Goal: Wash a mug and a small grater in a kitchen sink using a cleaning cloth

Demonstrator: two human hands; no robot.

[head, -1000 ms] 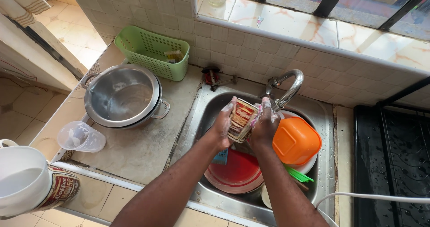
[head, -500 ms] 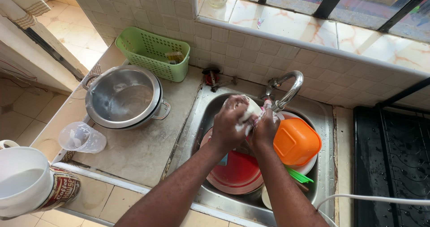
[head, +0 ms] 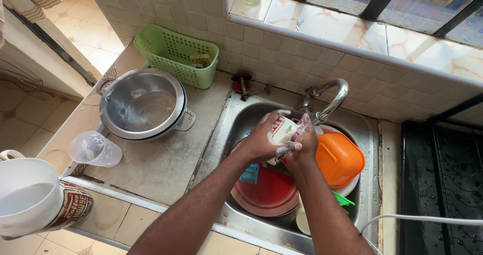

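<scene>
While soapy foam covers them, my left hand (head: pixel 262 140) and right hand (head: pixel 303 143) grip a smooth round cup (head: pixel 284 131) over the shiny metal sink (head: pixel 229 129).

Soapy patterned mug (head: pixel 283 131), over sink.

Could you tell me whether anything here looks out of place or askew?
Only one thing: the clear plastic jug lies tipped on its side on the counter, beside the steel pot. Nothing looks spilled or broken.

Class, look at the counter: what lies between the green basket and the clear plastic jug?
In the head view, a steel pot sits between the green basket and the clear plastic jug, on the counter.
</scene>
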